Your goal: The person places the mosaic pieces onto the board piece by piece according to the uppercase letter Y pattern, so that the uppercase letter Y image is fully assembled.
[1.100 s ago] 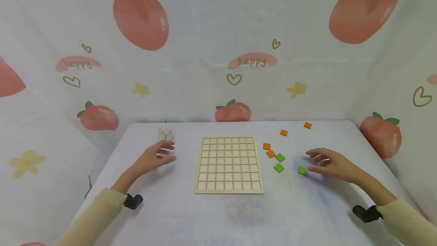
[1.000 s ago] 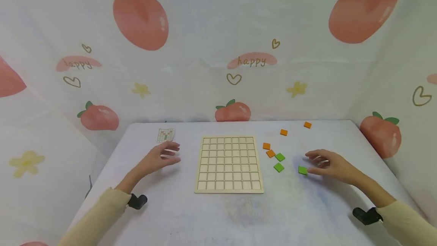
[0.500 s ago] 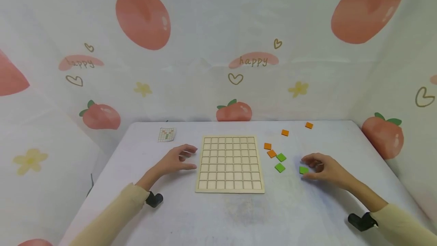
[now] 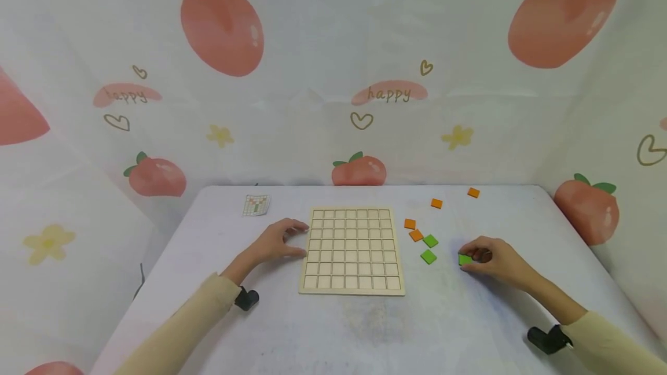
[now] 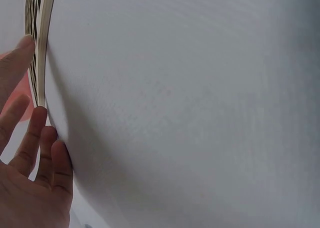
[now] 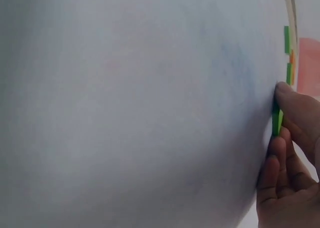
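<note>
Right hand (image 4: 497, 260) pinches one of three square green tiles (image 4: 465, 260); left hand (image 4: 271, 243), fingers apart, left of one board (image 4: 353, 250); four orange tiles (image 4: 410, 224).

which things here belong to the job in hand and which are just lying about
Likely part of the job:
grid board, left hand at its edge
green tile pinched by the right hand
two loose green tiles, four orange tiles
pattern card, probably

Likely just surroundings:
printed backdrop
black wrist devices, worn
</note>
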### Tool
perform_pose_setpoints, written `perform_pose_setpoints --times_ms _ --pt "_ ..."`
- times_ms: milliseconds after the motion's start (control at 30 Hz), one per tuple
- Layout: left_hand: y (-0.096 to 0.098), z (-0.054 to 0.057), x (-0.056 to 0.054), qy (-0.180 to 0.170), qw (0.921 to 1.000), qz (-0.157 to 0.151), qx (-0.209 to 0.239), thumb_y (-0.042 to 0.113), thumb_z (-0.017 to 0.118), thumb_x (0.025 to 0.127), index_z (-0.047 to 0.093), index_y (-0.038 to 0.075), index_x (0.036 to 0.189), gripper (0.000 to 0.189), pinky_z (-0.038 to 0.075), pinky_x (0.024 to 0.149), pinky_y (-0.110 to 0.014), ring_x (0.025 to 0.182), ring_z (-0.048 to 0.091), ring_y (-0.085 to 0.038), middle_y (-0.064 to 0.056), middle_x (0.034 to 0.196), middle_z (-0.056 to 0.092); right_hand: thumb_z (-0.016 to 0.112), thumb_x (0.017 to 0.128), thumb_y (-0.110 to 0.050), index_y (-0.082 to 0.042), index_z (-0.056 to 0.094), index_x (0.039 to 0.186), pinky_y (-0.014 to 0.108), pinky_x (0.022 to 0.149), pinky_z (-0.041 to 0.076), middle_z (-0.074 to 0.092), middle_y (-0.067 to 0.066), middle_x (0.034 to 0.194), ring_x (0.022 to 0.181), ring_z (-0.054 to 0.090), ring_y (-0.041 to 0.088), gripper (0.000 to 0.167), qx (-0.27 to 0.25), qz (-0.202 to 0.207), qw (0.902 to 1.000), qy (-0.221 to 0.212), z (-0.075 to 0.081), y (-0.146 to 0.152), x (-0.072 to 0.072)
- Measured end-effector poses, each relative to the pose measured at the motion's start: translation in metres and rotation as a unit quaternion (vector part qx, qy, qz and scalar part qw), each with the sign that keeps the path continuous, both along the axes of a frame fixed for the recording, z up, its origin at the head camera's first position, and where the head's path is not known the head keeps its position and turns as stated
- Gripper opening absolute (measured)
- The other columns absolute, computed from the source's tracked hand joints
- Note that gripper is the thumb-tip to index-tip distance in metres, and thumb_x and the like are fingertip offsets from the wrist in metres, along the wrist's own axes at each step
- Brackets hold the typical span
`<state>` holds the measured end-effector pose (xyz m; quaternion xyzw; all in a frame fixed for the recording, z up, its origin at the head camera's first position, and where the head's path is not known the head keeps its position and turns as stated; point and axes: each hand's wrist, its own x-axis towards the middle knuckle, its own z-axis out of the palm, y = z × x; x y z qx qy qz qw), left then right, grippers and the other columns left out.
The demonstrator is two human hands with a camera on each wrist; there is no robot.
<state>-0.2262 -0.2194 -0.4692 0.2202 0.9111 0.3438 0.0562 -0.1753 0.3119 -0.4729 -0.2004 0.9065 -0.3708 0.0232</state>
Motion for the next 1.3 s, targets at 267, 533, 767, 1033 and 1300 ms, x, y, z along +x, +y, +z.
perform_pose_setpoints --times_ms 267,533,767,1033,1300 --pt "0.003 -0.004 -0.004 0.006 0.9998 -0.010 0.018 0.019 0.091 0.076 0.067 0.005 0.125 0.056 0.048 0.102 -0.045 0.116 0.059 -0.031 -0.007 0.125 0.065 0.087 0.080 -0.010 -0.005 0.074 0.102 0.024 0.069 0.053 0.065 -0.003 0.093 0.080 0.056 0.012 0.026 -0.010 0.012 0.9999 -0.008 0.001 0.000 -0.003" --pt "0.005 -0.005 -0.004 0.004 1.0000 -0.003 0.000 0.021 0.091 0.077 0.069 0.007 0.122 0.052 0.048 0.100 -0.046 0.112 0.060 -0.029 -0.006 0.123 0.065 0.085 0.082 -0.006 -0.002 0.073 0.104 0.024 0.069 0.055 0.067 -0.002 0.094 0.080 0.057 0.012 0.025 -0.039 0.037 0.9983 0.024 0.008 -0.005 -0.011" --pt "0.004 -0.006 -0.006 0.008 1.0000 -0.005 0.002 0.020 0.091 0.077 0.070 0.007 0.122 0.051 0.049 0.100 -0.044 0.111 0.060 -0.027 -0.005 0.121 0.065 0.083 0.085 -0.008 -0.003 0.073 0.107 0.024 0.073 0.056 0.066 -0.001 0.094 0.082 0.058 0.013 0.025 -0.072 0.040 0.9966 0.006 0.009 -0.018 -0.026" --pt "0.005 -0.006 -0.006 0.008 0.9999 -0.008 0.003 0.020 0.091 0.077 0.069 0.006 0.122 0.051 0.048 0.101 -0.043 0.113 0.060 -0.027 -0.006 0.123 0.065 0.083 0.085 -0.007 -0.001 0.073 0.108 0.025 0.073 0.055 0.068 0.003 0.096 0.084 0.059 0.017 0.026 -0.104 0.050 0.9932 -0.006 0.009 -0.038 -0.034" --pt "0.006 -0.005 -0.006 0.004 1.0000 0.001 -0.007 0.021 0.090 0.078 0.069 0.008 0.123 0.051 0.048 0.100 -0.044 0.112 0.059 -0.028 -0.006 0.124 0.064 0.082 0.086 -0.004 -0.002 0.072 0.110 0.027 0.073 0.056 0.070 0.006 0.102 0.084 0.063 0.022 0.026 -0.126 0.086 0.9883 -0.007 0.009 -0.056 -0.043"
